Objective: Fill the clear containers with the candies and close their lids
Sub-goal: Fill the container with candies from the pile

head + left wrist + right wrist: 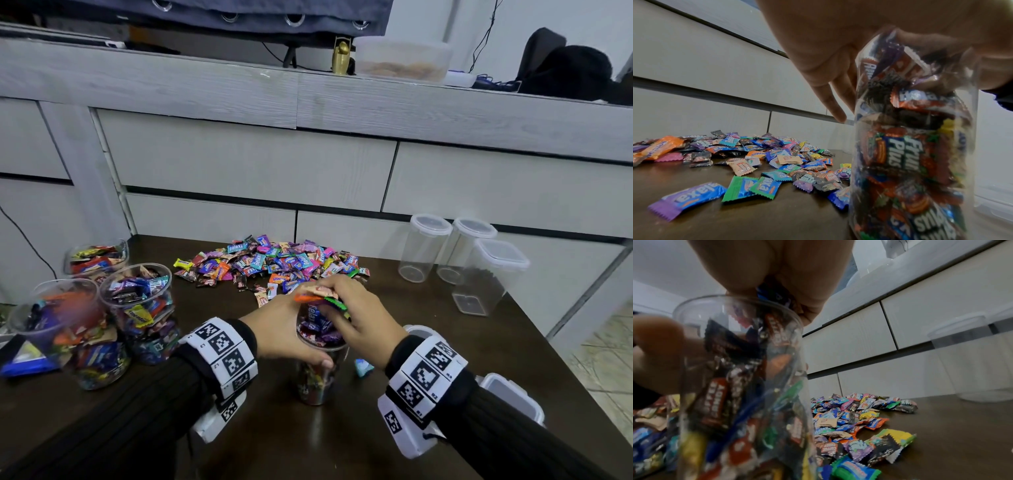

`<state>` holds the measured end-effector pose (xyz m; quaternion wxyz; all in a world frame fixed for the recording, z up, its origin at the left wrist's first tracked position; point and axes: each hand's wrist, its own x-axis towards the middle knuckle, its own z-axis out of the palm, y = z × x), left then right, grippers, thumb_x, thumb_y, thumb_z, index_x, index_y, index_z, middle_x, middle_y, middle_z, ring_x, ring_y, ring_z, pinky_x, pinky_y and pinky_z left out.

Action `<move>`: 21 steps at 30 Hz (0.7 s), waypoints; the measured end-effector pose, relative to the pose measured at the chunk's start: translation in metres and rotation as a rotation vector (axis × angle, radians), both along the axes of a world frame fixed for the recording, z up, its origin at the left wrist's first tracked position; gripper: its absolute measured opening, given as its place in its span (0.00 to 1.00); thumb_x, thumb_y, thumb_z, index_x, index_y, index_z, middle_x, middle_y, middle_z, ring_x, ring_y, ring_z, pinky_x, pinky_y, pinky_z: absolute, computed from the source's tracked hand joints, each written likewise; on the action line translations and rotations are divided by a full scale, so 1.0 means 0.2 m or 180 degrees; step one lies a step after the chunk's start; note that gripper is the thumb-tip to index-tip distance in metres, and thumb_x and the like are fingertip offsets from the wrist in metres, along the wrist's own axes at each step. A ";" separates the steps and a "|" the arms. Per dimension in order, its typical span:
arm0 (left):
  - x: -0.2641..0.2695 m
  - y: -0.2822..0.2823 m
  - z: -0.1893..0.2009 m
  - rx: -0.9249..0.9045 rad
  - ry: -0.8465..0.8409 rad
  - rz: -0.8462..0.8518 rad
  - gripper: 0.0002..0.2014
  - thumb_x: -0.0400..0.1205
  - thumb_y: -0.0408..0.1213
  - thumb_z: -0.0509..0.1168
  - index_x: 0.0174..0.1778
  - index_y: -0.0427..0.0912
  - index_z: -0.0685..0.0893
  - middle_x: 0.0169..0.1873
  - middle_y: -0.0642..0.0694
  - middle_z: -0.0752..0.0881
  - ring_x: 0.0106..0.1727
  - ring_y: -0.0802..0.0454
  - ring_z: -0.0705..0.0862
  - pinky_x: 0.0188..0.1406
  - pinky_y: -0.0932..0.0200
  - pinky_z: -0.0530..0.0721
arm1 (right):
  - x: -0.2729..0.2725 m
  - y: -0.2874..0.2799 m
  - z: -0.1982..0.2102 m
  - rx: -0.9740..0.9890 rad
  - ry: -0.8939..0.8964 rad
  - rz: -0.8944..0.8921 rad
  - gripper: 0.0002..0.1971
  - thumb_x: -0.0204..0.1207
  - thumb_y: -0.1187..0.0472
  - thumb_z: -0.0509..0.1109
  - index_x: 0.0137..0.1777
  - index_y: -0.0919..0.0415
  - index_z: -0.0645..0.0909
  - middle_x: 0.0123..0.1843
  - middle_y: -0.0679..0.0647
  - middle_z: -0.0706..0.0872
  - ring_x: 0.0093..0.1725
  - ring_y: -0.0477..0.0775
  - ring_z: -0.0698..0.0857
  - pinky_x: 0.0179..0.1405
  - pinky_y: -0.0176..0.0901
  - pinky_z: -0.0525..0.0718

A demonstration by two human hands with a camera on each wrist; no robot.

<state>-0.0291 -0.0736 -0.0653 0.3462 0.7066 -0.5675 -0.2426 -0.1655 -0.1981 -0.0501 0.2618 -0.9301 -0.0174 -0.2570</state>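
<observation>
"Fruit Plus" wrapper (900, 152) inside container (910, 162)

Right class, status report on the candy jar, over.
Left hand holds the open jar steady. Right hand pushes a handful of candies into its mouth. Nothing in the way.

A dark wooden table (394, 359) stands against a pale cabinet (260, 161) with drawers. On the cabinet's top sit a gold figurine (341, 56), a lidded tub (402, 58) and a black bag (561, 68). A dark curtain (222, 13) with eyelets hangs above.
</observation>
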 end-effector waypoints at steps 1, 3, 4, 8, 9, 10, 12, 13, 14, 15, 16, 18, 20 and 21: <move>0.00 0.00 0.00 -0.0047 0.0132 0.0006 0.53 0.55 0.59 0.82 0.76 0.48 0.68 0.64 0.56 0.82 0.68 0.63 0.79 0.72 0.55 0.77 | 0.00 0.00 0.00 -0.0143 0.0011 0.0017 0.14 0.78 0.66 0.65 0.63 0.59 0.76 0.57 0.52 0.81 0.57 0.48 0.76 0.59 0.37 0.71; 0.01 0.01 -0.01 -0.0092 0.0297 0.0001 0.55 0.56 0.54 0.84 0.78 0.48 0.64 0.66 0.56 0.80 0.70 0.62 0.78 0.74 0.52 0.75 | -0.01 0.01 0.01 -0.0363 0.0117 -0.0001 0.15 0.76 0.67 0.65 0.63 0.60 0.76 0.57 0.54 0.81 0.57 0.54 0.76 0.60 0.42 0.71; 0.01 0.01 -0.01 -0.0092 0.0320 -0.0012 0.55 0.57 0.51 0.85 0.78 0.49 0.64 0.66 0.57 0.80 0.70 0.63 0.78 0.75 0.51 0.75 | -0.01 0.01 0.02 -0.0469 0.0181 -0.0037 0.16 0.75 0.65 0.65 0.63 0.60 0.77 0.57 0.54 0.81 0.57 0.55 0.76 0.60 0.45 0.71; 0.01 0.02 -0.01 0.0062 0.0406 0.0004 0.59 0.53 0.56 0.84 0.79 0.53 0.61 0.67 0.55 0.80 0.69 0.60 0.79 0.73 0.50 0.76 | -0.02 -0.01 0.08 -0.1062 0.0456 -0.0130 0.18 0.69 0.59 0.63 0.60 0.60 0.78 0.50 0.54 0.82 0.49 0.55 0.76 0.53 0.51 0.74; 0.01 0.02 -0.01 0.0113 0.0339 0.0017 0.61 0.52 0.58 0.83 0.80 0.53 0.59 0.68 0.54 0.79 0.69 0.60 0.79 0.73 0.50 0.77 | -0.02 -0.02 0.09 -0.1191 0.0556 -0.0113 0.18 0.68 0.58 0.64 0.59 0.60 0.79 0.48 0.55 0.82 0.47 0.56 0.75 0.50 0.51 0.75; 0.01 0.02 -0.01 0.0151 0.0228 0.0020 0.63 0.51 0.60 0.82 0.81 0.53 0.58 0.69 0.54 0.78 0.70 0.60 0.78 0.73 0.51 0.76 | -0.02 -0.02 0.10 -0.1284 0.0663 -0.0102 0.18 0.68 0.58 0.65 0.58 0.60 0.79 0.47 0.55 0.81 0.46 0.56 0.75 0.47 0.51 0.76; 0.01 0.02 0.00 0.0192 0.0137 0.0015 0.65 0.51 0.62 0.81 0.82 0.52 0.56 0.70 0.54 0.77 0.70 0.60 0.78 0.73 0.51 0.76 | -0.01 -0.03 0.12 -0.1333 0.0840 -0.0124 0.17 0.69 0.56 0.66 0.58 0.57 0.79 0.49 0.55 0.79 0.48 0.55 0.74 0.46 0.53 0.79; 0.01 0.02 0.00 0.0209 0.0144 0.0009 0.65 0.51 0.62 0.81 0.83 0.52 0.56 0.70 0.53 0.77 0.70 0.60 0.78 0.73 0.51 0.76 | -0.01 -0.03 0.12 -0.1309 0.0911 -0.0130 0.17 0.70 0.55 0.67 0.59 0.55 0.78 0.50 0.54 0.78 0.49 0.54 0.74 0.47 0.53 0.80; 0.01 0.02 0.00 0.0230 0.0141 0.0001 0.65 0.51 0.62 0.81 0.83 0.52 0.56 0.71 0.53 0.77 0.70 0.59 0.78 0.73 0.50 0.76 | -0.01 -0.03 0.13 -0.1270 0.0976 -0.0110 0.17 0.71 0.54 0.67 0.60 0.53 0.78 0.51 0.54 0.77 0.51 0.53 0.74 0.48 0.53 0.80; 0.01 0.02 0.00 0.0250 0.0119 -0.0007 0.64 0.51 0.63 0.81 0.82 0.52 0.56 0.71 0.54 0.76 0.71 0.59 0.77 0.74 0.50 0.76 | 0.00 -0.03 0.14 -0.1229 0.1046 -0.0065 0.18 0.71 0.53 0.67 0.62 0.51 0.77 0.52 0.53 0.77 0.52 0.53 0.74 0.49 0.51 0.80; 0.01 0.02 0.00 0.0266 0.0087 -0.0015 0.63 0.52 0.63 0.81 0.81 0.53 0.57 0.71 0.55 0.76 0.71 0.59 0.77 0.74 0.50 0.76 | 0.00 -0.04 0.15 -0.1193 0.1112 -0.0007 0.20 0.72 0.52 0.68 0.65 0.50 0.76 0.52 0.53 0.77 0.52 0.53 0.74 0.51 0.50 0.79; 0.01 0.02 0.00 0.0259 0.0064 -0.0030 0.58 0.53 0.63 0.81 0.79 0.56 0.60 0.69 0.59 0.77 0.70 0.62 0.77 0.73 0.51 0.76 | 0.01 -0.04 0.17 -0.1154 0.1193 0.0082 0.23 0.73 0.51 0.71 0.68 0.49 0.74 0.53 0.53 0.78 0.54 0.53 0.75 0.53 0.48 0.77; 0.01 0.02 0.01 0.0260 0.0007 -0.0057 0.58 0.54 0.64 0.80 0.79 0.58 0.58 0.70 0.61 0.75 0.71 0.64 0.75 0.75 0.55 0.74 | 0.02 -0.03 0.18 -0.1052 0.1200 0.0114 0.27 0.71 0.51 0.74 0.69 0.52 0.72 0.57 0.53 0.80 0.57 0.52 0.77 0.57 0.45 0.76; 0.01 0.02 0.01 0.0254 -0.0027 -0.0078 0.59 0.55 0.65 0.80 0.80 0.59 0.56 0.70 0.62 0.74 0.72 0.64 0.74 0.75 0.58 0.73 | 0.02 -0.02 0.19 -0.0942 0.1164 0.0116 0.28 0.69 0.52 0.76 0.68 0.54 0.72 0.58 0.52 0.80 0.58 0.51 0.77 0.58 0.42 0.75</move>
